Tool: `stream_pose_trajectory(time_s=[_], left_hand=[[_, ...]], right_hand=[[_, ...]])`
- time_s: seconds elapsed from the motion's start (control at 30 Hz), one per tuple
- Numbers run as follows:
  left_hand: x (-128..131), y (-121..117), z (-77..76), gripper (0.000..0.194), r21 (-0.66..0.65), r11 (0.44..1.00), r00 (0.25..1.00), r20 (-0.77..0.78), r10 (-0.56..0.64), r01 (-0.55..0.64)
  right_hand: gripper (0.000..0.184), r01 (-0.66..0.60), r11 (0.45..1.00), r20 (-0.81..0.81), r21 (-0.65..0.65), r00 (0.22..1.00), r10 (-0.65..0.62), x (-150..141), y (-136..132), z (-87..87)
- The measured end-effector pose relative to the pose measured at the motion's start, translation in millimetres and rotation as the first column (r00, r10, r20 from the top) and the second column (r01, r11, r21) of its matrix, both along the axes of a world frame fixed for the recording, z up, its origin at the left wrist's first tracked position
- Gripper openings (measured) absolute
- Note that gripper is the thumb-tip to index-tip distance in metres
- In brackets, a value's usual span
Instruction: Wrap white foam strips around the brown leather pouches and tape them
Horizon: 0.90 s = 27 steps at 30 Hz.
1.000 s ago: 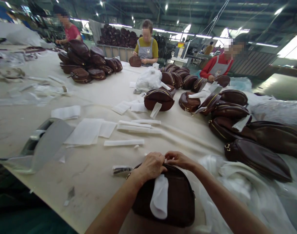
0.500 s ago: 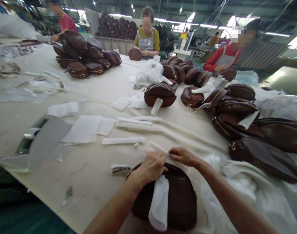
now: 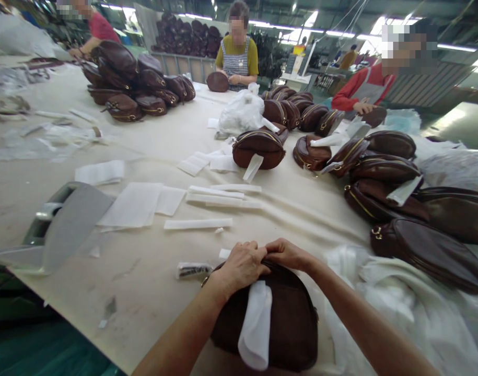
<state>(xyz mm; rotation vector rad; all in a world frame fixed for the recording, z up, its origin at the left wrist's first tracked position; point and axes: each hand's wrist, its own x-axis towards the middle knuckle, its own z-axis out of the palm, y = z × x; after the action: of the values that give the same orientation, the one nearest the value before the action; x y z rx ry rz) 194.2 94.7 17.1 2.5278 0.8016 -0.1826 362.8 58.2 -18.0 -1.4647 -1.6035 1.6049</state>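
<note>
A dark brown leather handbag (image 3: 291, 318) stands in front of me, with a rolled white paper (image 3: 255, 324) hanging down over its front. My left hand (image 3: 242, 266) is closed over the bag's top edge, the thumb on the near side. Close against it, my right hand (image 3: 283, 254) pinches at the same top edge, its fingertips partly hidden. The end of a white paper strip (image 3: 224, 254) pokes out left of my left hand; the rest of it is hidden behind both hands. A small clear packet (image 3: 194, 270) with something dark inside lies left of the bag.
Folded white strips (image 3: 198, 224) and paper sheets (image 3: 132, 204) lie beyond the bag. A grey tape dispenser-like device (image 3: 66, 224) stands at left. Brown bags (image 3: 427, 256) crowd the right, above white wrapping (image 3: 387, 292). Other people work across the table.
My right hand has moved left and its fingers have closed in against my left hand. The white strip has shifted left, mostly out of sight behind the hands.
</note>
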Motion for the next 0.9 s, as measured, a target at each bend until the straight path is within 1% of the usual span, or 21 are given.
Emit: stream_pose_trajectory(time_s=[0.07,0.13,0.27,0.33,0.37,0.5,0.57,0.67,0.77,0.83,0.9], left_hand=[[0.1,1.1,-0.3,0.028,-0.017,1.000,1.000,-0.004,0.001,-0.001],[0.3,2.0,-0.2,0.027,-0.041,0.999,1.000,-0.013,0.008,-0.008],[0.6,3.4,-0.8,0.025,-0.075,0.996,0.998,-0.037,0.051,-0.054],[0.6,4.0,-2.0,0.025,-0.087,0.994,0.997,-0.044,0.064,-0.068],[0.6,4.5,-2.6,0.026,-0.093,0.993,0.996,-0.049,0.068,-0.073],[0.6,6.8,-3.9,0.028,-0.111,0.991,0.994,-0.089,0.063,-0.073],[0.7,7.9,-3.5,0.029,-0.116,0.992,0.994,-0.107,0.037,-0.049],[0.1,7.9,-2.1,0.029,-0.119,0.993,0.994,-0.110,-0.005,-0.008],[-3.2,3.5,0.7,0.028,-0.120,0.993,0.994,-0.108,-0.034,0.021],[-7.2,-2.1,3.8,0.028,-0.123,0.992,0.993,-0.114,-0.043,0.029],[-11.9,-9.1,8.0,0.030,-0.122,0.992,0.991,-0.126,-0.050,0.034]], right_hand=[[0.031,0.040,0.998,0.007,0.042,0.999,-0.040,-0.3,-3.0,-2.0],[0.034,0.058,0.997,0.021,0.055,0.998,-0.059,1.4,-7.0,-1.6],[0.045,0.007,0.999,0.130,0.046,0.991,-0.013,6.9,-22.2,8.0],[0.043,-0.031,0.996,0.176,0.079,0.984,0.016,6.8,-33.6,12.9],[0.041,-0.029,0.995,0.194,0.094,0.981,0.010,5.6,-39.3,14.0],[0.043,0.078,0.991,0.297,0.111,0.949,-0.108,-1.1,-53.3,9.8],[0.038,0.063,0.992,0.347,0.111,0.933,-0.098,-3.4,-52.7,7.3],[0.026,0.016,0.998,0.411,0.065,0.910,-0.042,-6.2,-49.4,8.6],[0.019,0.072,0.996,0.417,0.046,0.905,-0.085,-11.2,-54.3,12.3],[0.018,0.116,0.991,0.386,0.064,0.913,-0.132,-15.1,-63.4,13.3],[0.018,0.129,0.988,0.367,0.083,0.918,-0.151,-18.6,-74.7,12.6]])
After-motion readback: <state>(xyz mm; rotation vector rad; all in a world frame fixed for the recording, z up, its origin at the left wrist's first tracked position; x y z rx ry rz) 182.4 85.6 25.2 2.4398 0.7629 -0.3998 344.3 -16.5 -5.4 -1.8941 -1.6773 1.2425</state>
